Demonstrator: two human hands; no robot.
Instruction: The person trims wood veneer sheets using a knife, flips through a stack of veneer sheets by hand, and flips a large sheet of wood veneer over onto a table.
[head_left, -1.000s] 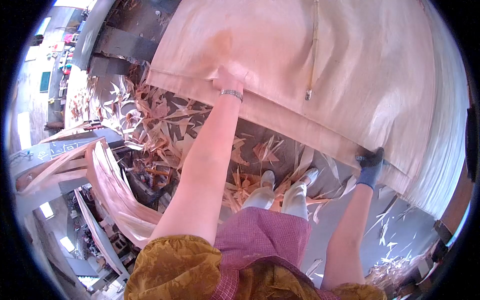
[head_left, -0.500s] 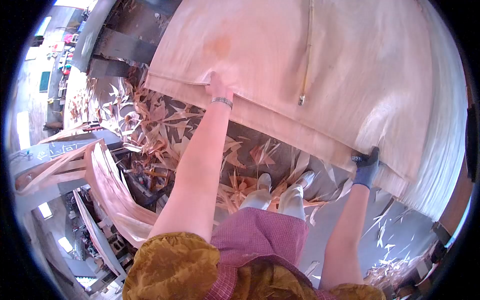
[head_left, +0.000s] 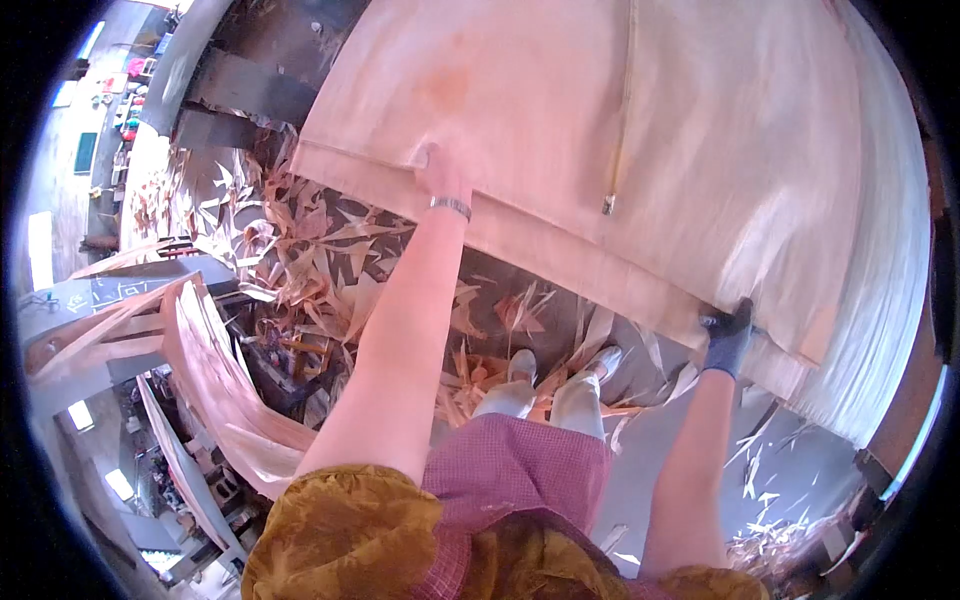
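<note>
A large thin wood sheet [head_left: 540, 120] lies on top of a stack of similar sheets. My left hand [head_left: 443, 180], bare with a metal band at the wrist, is closed on the sheet's near edge, thumb on top and fingers hidden beneath. Farther right, my right hand [head_left: 728, 330] in a dark glove pinches the same edge near its right corner. The sheet puckers at both grips. A thin yellowish stick [head_left: 623, 120] with a metallic end lies on the sheet between my hands.
Wood scraps [head_left: 320, 240] litter the floor under the stack's near edge and around my feet. On the left, long veneer strips [head_left: 215, 370] hang over a grey metal frame [head_left: 110, 295] with chalk-like marks. More scraps [head_left: 785, 545] lie at lower right.
My left hand has shifted slightly left along with the sheet's edge, and my right hand slightly left too. Both keep their hold. The stick has moved a little left and down.
</note>
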